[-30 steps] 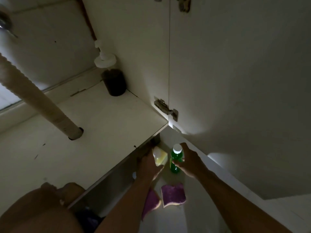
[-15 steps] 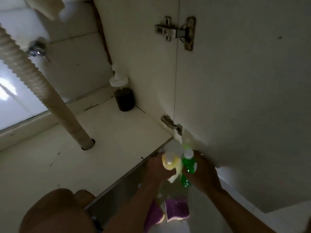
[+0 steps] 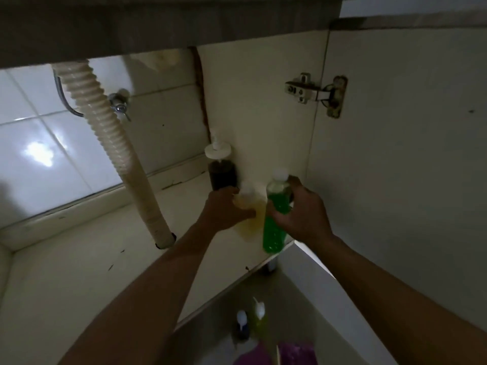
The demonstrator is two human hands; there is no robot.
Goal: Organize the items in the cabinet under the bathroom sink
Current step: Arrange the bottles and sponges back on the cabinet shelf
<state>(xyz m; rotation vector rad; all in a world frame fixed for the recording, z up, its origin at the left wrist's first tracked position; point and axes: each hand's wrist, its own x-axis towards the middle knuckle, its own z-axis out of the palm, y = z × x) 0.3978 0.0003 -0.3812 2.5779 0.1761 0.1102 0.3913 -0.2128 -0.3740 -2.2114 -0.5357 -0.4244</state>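
My left hand (image 3: 224, 209) grips a yellow bottle (image 3: 250, 219) with a pale cap. Right beside it, my right hand (image 3: 303, 212) grips a green bottle (image 3: 274, 230) with a white cap. Both bottles are held over the right part of the cabinet floor (image 3: 92, 259), close to the cabinet's right wall. A dark pump bottle (image 3: 221, 172) with a white pump top stands in the back right corner, just behind the yellow bottle.
A ribbed drain hose (image 3: 116, 159) runs down into the cabinet floor at centre left. The open door (image 3: 395, 180) with its hinge (image 3: 313, 92) is at the right. On the bathroom floor below stand two small bottles (image 3: 250, 322) and purple cloths (image 3: 295, 354).
Both hands have lifted the yellow and green bottles from the bathroom floor up into the cabinet, toward the back right corner. The camera has tilted up.
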